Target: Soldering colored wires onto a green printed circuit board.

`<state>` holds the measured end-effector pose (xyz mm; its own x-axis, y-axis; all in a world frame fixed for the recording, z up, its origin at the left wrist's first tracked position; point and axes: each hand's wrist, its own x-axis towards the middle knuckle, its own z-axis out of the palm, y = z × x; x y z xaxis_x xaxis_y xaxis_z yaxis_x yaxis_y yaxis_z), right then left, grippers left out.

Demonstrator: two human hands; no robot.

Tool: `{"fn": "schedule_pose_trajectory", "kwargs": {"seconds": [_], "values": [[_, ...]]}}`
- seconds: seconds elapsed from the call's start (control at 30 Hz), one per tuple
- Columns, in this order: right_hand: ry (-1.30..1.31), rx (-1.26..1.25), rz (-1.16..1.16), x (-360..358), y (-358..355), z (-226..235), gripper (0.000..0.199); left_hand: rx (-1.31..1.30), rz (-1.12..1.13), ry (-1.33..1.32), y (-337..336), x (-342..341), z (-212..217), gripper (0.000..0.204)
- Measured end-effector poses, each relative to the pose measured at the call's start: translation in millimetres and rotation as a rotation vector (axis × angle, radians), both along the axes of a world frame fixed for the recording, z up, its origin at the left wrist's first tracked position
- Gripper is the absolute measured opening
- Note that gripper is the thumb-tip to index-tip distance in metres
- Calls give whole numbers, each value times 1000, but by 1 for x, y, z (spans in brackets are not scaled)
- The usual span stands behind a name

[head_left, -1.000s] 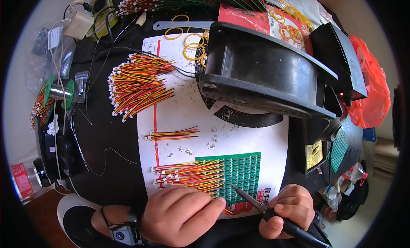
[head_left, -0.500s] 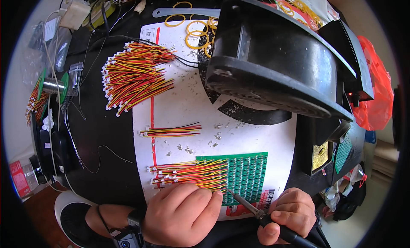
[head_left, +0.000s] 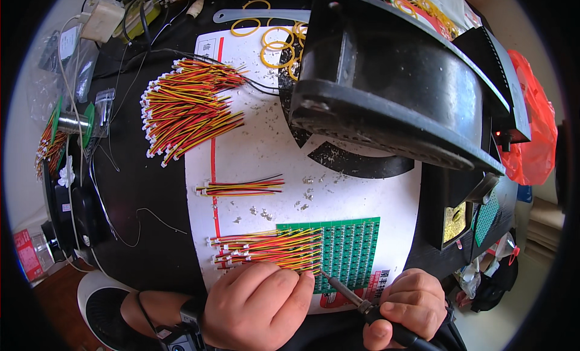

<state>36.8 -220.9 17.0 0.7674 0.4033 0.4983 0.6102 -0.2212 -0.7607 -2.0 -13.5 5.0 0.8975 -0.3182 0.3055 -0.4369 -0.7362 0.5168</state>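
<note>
My right hand (head_left: pixel 417 305) is closed round the black handle of a soldering iron (head_left: pixel 347 292). The iron slants up and left, its tip at the wire ends on a green circuit board panel (head_left: pixel 350 254). Beside that tip, my left hand (head_left: pixel 257 305) is closed, pinching a connector wire lead (head_left: pixel 308 270) at the board; its fingers partly hide the lead. Rows of red, yellow and black leads (head_left: pixel 266 242) with white plugs lie across the panel's left part. Above them is a small group of similar leads (head_left: pixel 241 187) on the white sheet (head_left: pixel 254 151).
A big heap of wire leads (head_left: pixel 187 109) lies farther back. A black fan (head_left: pixel 393 85) looms over the right side, near yellow rubber bands (head_left: pixel 278 56). A solder spool (head_left: pixel 74 122) stands at left, a gold cleaning sponge (head_left: pixel 454 221) at right. Metal bits (head_left: pixel 266 214) are scattered on the sheet.
The soldering iron's tip has shifted very slightly down along the wire ends. My left hand stays in almost the same place.
</note>
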Motion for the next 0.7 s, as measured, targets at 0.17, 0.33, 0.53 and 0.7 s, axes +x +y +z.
{"fn": "schedule_pose_trajectory", "kwargs": {"seconds": [0.17,0.33,0.53,0.7], "values": [[-24,49,-8,-2,0,-2,18,2,1,19,-1,0,3,21],[-18,109,-15,-2,-4,-6,15,1,-9,37,0,1,3,20],[3,53,6,-2,-3,-1,16,-27,41,-6,-4,-4,2,17],[-28,87,-37,-9,-11,-20,26,-17,38,3,-6,-7,3,14]]}}
